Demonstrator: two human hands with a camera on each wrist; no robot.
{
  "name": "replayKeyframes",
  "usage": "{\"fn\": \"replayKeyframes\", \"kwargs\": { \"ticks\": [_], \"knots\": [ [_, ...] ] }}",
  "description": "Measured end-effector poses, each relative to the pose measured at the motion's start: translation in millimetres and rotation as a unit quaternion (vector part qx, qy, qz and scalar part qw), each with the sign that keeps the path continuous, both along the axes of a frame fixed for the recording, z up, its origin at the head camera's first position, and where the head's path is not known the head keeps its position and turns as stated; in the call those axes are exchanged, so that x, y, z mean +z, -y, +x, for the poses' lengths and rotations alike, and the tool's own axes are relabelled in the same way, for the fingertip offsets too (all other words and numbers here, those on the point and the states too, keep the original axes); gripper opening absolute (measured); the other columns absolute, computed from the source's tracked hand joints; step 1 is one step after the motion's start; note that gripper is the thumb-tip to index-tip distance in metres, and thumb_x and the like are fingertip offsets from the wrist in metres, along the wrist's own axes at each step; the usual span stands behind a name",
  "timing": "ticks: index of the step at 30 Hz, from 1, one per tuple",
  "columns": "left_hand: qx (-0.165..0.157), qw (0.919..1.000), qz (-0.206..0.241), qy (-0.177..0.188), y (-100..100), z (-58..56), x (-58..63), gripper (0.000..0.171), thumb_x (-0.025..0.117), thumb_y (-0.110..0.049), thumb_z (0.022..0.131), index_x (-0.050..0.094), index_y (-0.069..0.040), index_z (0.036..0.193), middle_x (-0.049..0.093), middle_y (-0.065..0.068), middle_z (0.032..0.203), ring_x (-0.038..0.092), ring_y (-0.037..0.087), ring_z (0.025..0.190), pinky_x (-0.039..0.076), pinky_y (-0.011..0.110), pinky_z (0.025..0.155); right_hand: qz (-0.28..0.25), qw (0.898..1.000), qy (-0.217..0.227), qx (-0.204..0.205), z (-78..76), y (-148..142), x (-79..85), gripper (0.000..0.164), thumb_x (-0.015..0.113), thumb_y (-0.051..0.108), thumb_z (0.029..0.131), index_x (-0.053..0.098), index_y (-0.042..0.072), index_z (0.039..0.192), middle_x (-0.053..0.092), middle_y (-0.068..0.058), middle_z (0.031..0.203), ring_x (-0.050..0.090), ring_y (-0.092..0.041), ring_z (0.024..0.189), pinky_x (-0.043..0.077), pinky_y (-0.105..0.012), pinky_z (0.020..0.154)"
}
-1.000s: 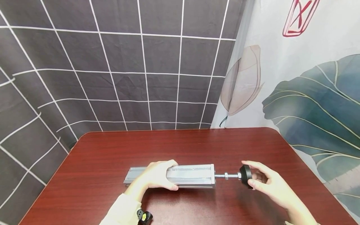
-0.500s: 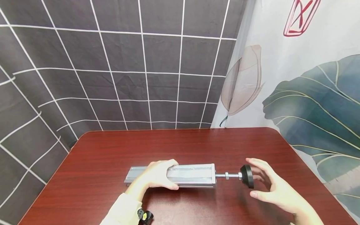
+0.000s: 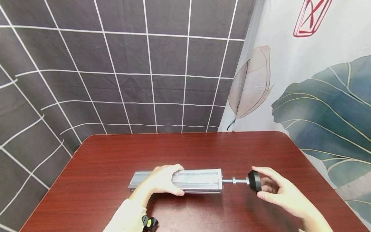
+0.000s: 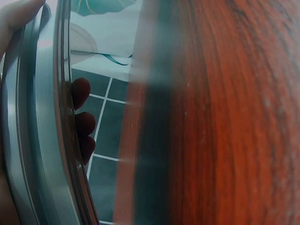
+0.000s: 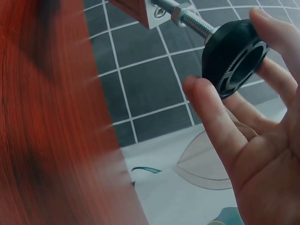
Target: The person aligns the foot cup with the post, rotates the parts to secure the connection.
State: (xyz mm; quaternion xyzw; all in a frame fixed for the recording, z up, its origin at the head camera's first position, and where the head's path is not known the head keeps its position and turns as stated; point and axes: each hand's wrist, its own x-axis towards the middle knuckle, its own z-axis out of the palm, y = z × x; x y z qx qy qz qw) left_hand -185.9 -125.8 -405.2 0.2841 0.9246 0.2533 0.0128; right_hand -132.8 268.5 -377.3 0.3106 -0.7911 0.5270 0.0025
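Observation:
My left hand (image 3: 165,180) grips a silver aluminium extrusion (image 3: 197,180) lying lengthwise across the view, thumb on the near side. In the left wrist view, several fingertips (image 4: 84,124) curl round the far edge of the extrusion (image 4: 44,117). A threaded rod (image 3: 227,181) with a hex nut (image 3: 233,180) sticks out of the extrusion's right end plate. On the rod's outer end sits a black levelling foot (image 3: 255,181). My right hand (image 3: 279,190) pinches its rim with the fingertips. From the right wrist view, the foot's (image 5: 234,61) hollow underside faces the palm.
The extrusion is over a reddish-brown wooden table (image 3: 116,151). Behind the table hangs a dark grey cloth with a white grid (image 3: 165,90), and a white curtain with leaf prints (image 3: 327,106) at the right. A black device (image 3: 149,223) is on the left wrist.
Half a second ago the right hand's fingers were spread away from the foot; now they are back on its rim. The left hand and the extrusion have hardly moved.

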Motion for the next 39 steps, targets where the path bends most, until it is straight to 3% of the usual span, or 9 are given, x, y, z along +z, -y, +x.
{"fn": "replayKeyframes", "kwargs": {
  "ticks": [4, 10, 13, 18, 21, 26, 30, 35, 39],
  "knots": [
    [0.0, 1.0, -0.002, 0.001, -0.1, -0.2, 0.0, 0.064, 0.077, -0.056, 0.055, 0.059, -0.028, 0.11, 0.063, -0.015, 0.096, 0.058, 0.003, 0.084, 0.044, 0.033, 0.075, 0.022, 0.998, -0.006, -0.051, 0.6, 2.6, 0.6, 0.067, 0.067, -0.011, 0.076, 0.044, 0.007, 0.136, 0.061, 0.005, 0.102, 0.062, -0.013, 0.078, 0.048, -0.023, 0.063],
    [-0.002, 1.0, -0.001, -0.002, -0.2, -0.8, -0.3, 0.064, 0.078, -0.056, 0.055, 0.059, -0.027, 0.109, 0.063, -0.015, 0.094, 0.058, 0.003, 0.082, 0.044, 0.033, 0.073, -0.027, 1.0, 0.009, -0.004, -4.3, 2.6, -1.9, 0.063, 0.059, -0.017, 0.078, 0.041, 0.0, 0.135, 0.06, 0.0, 0.105, 0.063, -0.02, 0.07, 0.05, -0.029, 0.06],
    [-0.001, 1.0, -0.004, -0.002, -0.4, -1.1, -0.1, 0.064, 0.077, -0.056, 0.055, 0.059, -0.027, 0.109, 0.063, -0.015, 0.094, 0.058, 0.003, 0.081, 0.043, 0.033, 0.073, -0.05, 0.998, 0.019, 0.02, -7.1, 1.8, -5.2, 0.06, 0.053, -0.018, 0.081, 0.041, 0.003, 0.136, 0.06, -0.002, 0.104, 0.064, -0.023, 0.068, 0.052, -0.032, 0.058],
    [-0.001, 1.0, -0.008, -0.004, -0.2, -1.0, -0.4, 0.064, 0.077, -0.056, 0.055, 0.059, -0.027, 0.109, 0.063, -0.014, 0.093, 0.058, 0.003, 0.081, 0.043, 0.034, 0.073, -0.047, 0.998, 0.03, 0.007, -6.4, 3.3, -4.6, 0.053, 0.049, -0.016, 0.085, 0.046, 0.009, 0.132, 0.059, -0.003, 0.095, 0.064, -0.024, 0.062, 0.052, -0.036, 0.053],
    [0.0, 0.9999, -0.01, -0.006, 0.1, -1.0, -1.3, 0.064, 0.077, -0.056, 0.055, 0.059, -0.027, 0.109, 0.063, -0.014, 0.093, 0.058, 0.003, 0.081, 0.043, 0.034, 0.072, -0.026, 0.999, 0.034, -0.005, -5.0, 4.4, -1.6, 0.049, 0.049, -0.013, 0.087, 0.046, 0.008, 0.132, 0.059, -0.001, 0.093, 0.063, -0.023, 0.059, 0.052, -0.035, 0.053],
    [0.006, 1.0, -0.004, -0.001, 0.4, -1.3, -1.7, 0.064, 0.076, -0.056, 0.056, 0.058, -0.028, 0.11, 0.063, -0.015, 0.094, 0.057, 0.003, 0.082, 0.042, 0.035, 0.074, 0.02, 0.999, 0.011, -0.026, -4.3, 2.6, 1.2, 0.067, 0.061, -0.011, 0.081, 0.032, 0.003, 0.14, 0.054, 0.006, 0.117, 0.062, -0.011, 0.09, 0.051, -0.025, 0.072],
    [0.011, 0.9999, 0.003, 0.008, 1.0, -2.5, -1.7, 0.063, 0.077, -0.056, 0.056, 0.058, -0.028, 0.11, 0.063, -0.015, 0.093, 0.057, 0.003, 0.082, 0.042, 0.036, 0.075, 0.016, 1.0, -0.015, 0.003, -4.4, 0.1, -2.1, 0.088, 0.069, -0.014, 0.072, 0.02, 0.0, 0.144, 0.042, 0.002, 0.136, 0.05, -0.006, 0.113, 0.041, -0.017, 0.088],
    [0.013, 0.9999, 0.005, 0.01, 1.2, -3.3, -0.5, 0.064, 0.077, -0.056, 0.056, 0.058, -0.028, 0.11, 0.063, -0.014, 0.093, 0.057, 0.004, 0.083, 0.042, 0.036, 0.075, -0.05, 0.992, -0.079, 0.084, -8.2, 2.4, -10.0, 0.084, 0.065, -0.025, 0.067, 0.023, -0.01, 0.139, 0.024, -0.019, 0.143, 0.042, -0.014, 0.124, 0.035, -0.017, 0.096],
    [0.009, 0.9999, 0.002, 0.009, 0.7, -2.9, 0.0, 0.064, 0.077, -0.055, 0.056, 0.058, -0.027, 0.11, 0.063, -0.014, 0.093, 0.057, 0.004, 0.082, 0.043, 0.035, 0.074, -0.06, 0.991, -0.088, 0.084, -8.2, 4.7, -10.3, 0.074, 0.063, -0.028, 0.068, 0.034, -0.009, 0.134, 0.024, -0.018, 0.143, 0.047, -0.011, 0.119, 0.038, -0.017, 0.093]
  ]
}}
